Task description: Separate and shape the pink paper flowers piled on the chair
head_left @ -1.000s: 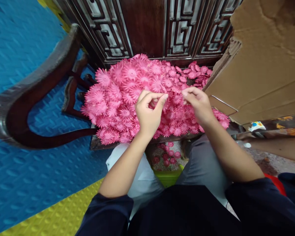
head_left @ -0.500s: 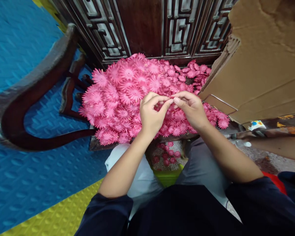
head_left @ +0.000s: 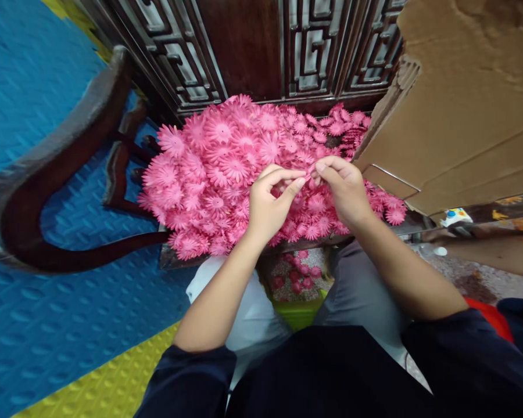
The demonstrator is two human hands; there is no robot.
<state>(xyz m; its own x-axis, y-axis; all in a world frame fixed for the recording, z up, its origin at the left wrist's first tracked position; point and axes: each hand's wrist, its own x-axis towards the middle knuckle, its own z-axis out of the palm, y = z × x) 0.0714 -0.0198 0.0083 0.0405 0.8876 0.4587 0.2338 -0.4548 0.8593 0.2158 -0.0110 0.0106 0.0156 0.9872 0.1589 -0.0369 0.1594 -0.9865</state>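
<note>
Two hands meet above the heap of pink paper flowers (head_left: pixel 226 168) on the dark wooden chair seat (head_left: pixel 169 255), left hand (head_left: pixel 268 203) and right hand (head_left: pixel 344 188) both pinching one pink flower piece (head_left: pixel 309 174), while a green bin (head_left: pixel 300 310) at 6 o'clock holds a few more flowers.

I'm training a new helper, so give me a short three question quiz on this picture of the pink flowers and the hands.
1. True or false: the left hand and the right hand meet fingertip to fingertip above the heap of pink flowers.
2. What stands at the heap's right edge? A) a cardboard box B) a metal bucket C) a glass jar
3. Fill in: the flowers lie heaped on the seat of a dark wooden ____.

Key
1. True. The fingers of both hands pinch together at one small pink piece; what it is exactly is too small to tell.
2. A
3. chair
</note>
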